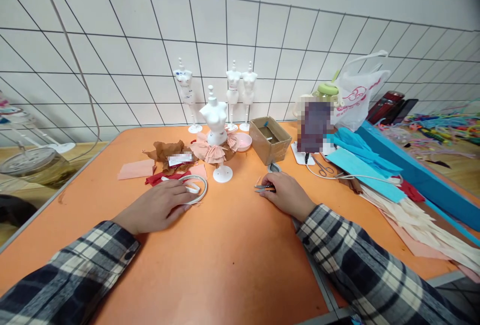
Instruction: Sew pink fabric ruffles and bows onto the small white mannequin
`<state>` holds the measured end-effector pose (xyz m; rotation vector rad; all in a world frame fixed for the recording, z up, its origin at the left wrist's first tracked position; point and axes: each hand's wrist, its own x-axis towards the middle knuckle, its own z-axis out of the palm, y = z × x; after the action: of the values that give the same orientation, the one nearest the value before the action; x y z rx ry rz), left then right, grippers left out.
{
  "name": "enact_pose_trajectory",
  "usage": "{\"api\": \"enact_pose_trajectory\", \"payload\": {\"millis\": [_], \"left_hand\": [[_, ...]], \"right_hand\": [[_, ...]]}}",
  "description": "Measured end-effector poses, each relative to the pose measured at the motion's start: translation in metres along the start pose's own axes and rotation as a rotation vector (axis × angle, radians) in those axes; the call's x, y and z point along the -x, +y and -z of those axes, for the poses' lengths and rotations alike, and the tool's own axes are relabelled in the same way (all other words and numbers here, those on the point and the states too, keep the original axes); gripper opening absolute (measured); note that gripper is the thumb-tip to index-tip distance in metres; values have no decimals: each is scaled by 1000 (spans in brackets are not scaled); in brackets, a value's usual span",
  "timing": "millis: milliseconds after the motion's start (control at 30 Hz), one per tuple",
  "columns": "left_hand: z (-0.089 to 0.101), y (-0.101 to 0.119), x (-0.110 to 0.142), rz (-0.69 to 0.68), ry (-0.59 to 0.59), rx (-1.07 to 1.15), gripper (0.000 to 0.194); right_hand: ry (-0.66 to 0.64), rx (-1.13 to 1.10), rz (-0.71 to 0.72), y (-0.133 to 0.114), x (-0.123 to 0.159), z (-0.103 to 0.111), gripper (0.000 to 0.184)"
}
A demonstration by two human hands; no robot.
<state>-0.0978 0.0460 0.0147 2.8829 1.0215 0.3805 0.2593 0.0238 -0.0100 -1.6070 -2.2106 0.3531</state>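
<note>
My left hand (pixel 159 206) is closed on the near side of a thin roll of white tape (pixel 205 189), low over the table. A loose piece of white tape lies within the ring. In my right hand (pixel 287 194) is a small pair of thread snips (pixel 263 188), its blades pointing left; the fingers hide most of its body. Between and beyond both hands stands a small white dress form (pixel 215 116) on a round base. Pink ruffled fabric (pixel 210 151) with some brown cloth goes around its lower part.
Brown cloth (pixel 165 155) and pink and red scraps lie at left. Three more dress forms (pixel 233 85) stand by the tiled wall. A cardboard box (pixel 270 142), pink bowl (pixel 243 141), scissors (pixel 324 167), a blurred phone-like object (pixel 315 125), blue fabric (pixel 365 170) and cream strips (pixel 416 217) are at right.
</note>
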Motion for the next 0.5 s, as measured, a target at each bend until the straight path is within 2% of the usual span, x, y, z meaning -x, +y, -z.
{"api": "enact_pose_trajectory", "payload": {"millis": [100,200,300,400,467,500], "left_hand": [[-1,-5,2,-52,-93,-44,29],[0,-11,6,-36,-61,-17,27],[-1,-16,10,16,25,12,27],[-2,-22,12,123,161,48,27],[-3,-25,11,201,206,73,28],[-3,-26,10,239,204,81,29]], "right_hand": [[-6,15,-11,0,0,1,14],[-9,32,-20,3,0,1,13],[13,51,-43,3,0,1,20],[175,64,-57,-6,3,1,32],[283,51,18,-19,6,-1,26],[275,29,109,-27,8,-4,21]]}}
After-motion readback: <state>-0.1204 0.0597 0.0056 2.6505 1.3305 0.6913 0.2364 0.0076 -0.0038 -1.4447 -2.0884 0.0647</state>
